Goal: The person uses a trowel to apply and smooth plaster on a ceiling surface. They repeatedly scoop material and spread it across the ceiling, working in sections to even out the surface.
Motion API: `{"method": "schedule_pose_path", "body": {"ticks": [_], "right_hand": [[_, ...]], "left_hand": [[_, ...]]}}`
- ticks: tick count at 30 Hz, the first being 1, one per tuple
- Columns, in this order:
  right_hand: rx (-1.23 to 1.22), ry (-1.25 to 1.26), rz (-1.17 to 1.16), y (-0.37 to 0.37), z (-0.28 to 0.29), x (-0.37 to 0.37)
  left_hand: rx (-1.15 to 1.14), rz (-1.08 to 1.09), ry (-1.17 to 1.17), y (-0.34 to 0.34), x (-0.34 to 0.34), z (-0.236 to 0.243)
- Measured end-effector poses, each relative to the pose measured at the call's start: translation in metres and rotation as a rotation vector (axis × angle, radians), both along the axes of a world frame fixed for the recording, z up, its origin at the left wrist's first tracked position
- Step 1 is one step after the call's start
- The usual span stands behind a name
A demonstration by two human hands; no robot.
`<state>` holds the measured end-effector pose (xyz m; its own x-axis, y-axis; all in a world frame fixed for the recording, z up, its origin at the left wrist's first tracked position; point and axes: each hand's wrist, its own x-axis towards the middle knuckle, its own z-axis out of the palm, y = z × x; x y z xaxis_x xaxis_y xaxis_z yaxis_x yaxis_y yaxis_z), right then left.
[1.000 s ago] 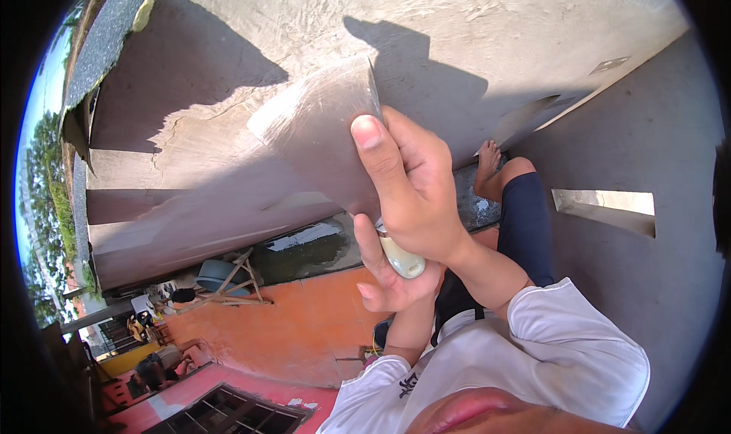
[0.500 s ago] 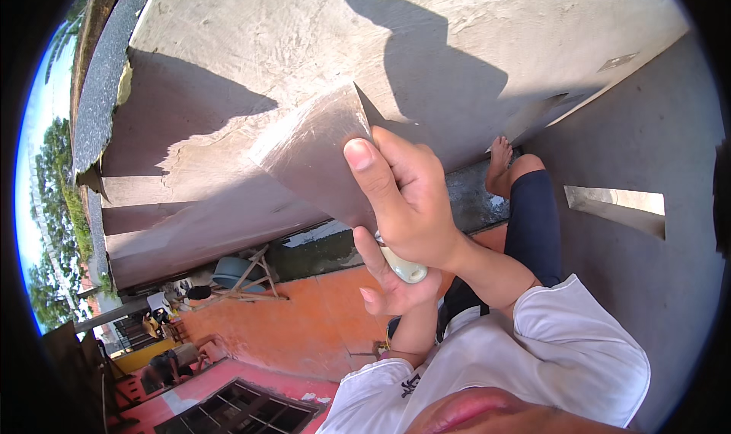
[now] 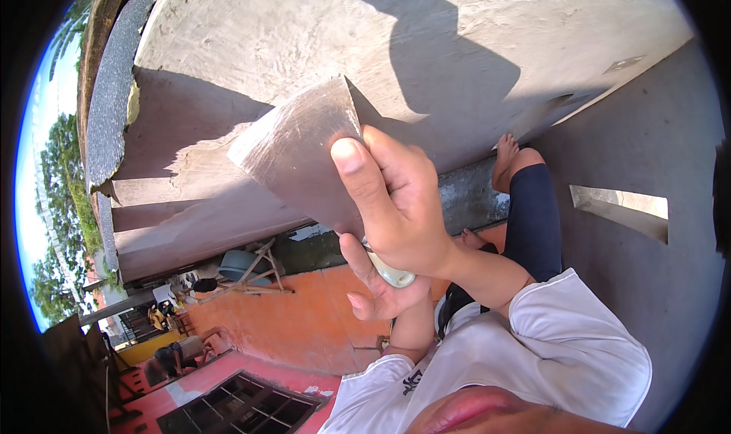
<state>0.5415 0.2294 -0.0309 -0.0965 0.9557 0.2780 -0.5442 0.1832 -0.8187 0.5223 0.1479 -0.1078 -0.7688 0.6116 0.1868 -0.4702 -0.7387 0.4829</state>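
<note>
My right hand grips a wide steel scraper, with the thumb pressed flat on the blade. The blade's broad edge lies against the grey plastered wall. My left hand sits just beneath the right one, cupping the scraper's pale handle with loosely curled fingers. Both forearms come out of white sleeves at the lower right. The hands hide the joint between blade and handle.
My bare foot and dark-clad leg rest by the wall's base. A narrow slot opens in the grey surface on the right. Far below are an orange floor, a blue basin on a wooden stand and people.
The scraper and both hands have shifted slightly lower in view, the blade sliding along the wall. The view has turned, and my shadow on the wall sits further right.
</note>
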Motion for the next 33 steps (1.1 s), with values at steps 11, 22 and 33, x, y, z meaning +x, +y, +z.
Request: {"method": "schedule_pose_path", "body": {"ticks": [11, 22, 33], "right_hand": [[-0.009, -0.044, 0.010, -0.003, -0.005, 0.001], [-0.023, 0.012, -0.031, -0.004, -0.007, -0.009], [-0.143, 0.148, 0.038, -0.014, 0.003, -0.015]], "left_hand": [[-0.019, 0.002, -0.033, -0.002, 0.004, 0.008], [-0.202, 0.122, -0.008, -0.011, -0.008, -0.003], [0.064, -0.140, 0.230, -0.016, -0.039, -0.008]]}}
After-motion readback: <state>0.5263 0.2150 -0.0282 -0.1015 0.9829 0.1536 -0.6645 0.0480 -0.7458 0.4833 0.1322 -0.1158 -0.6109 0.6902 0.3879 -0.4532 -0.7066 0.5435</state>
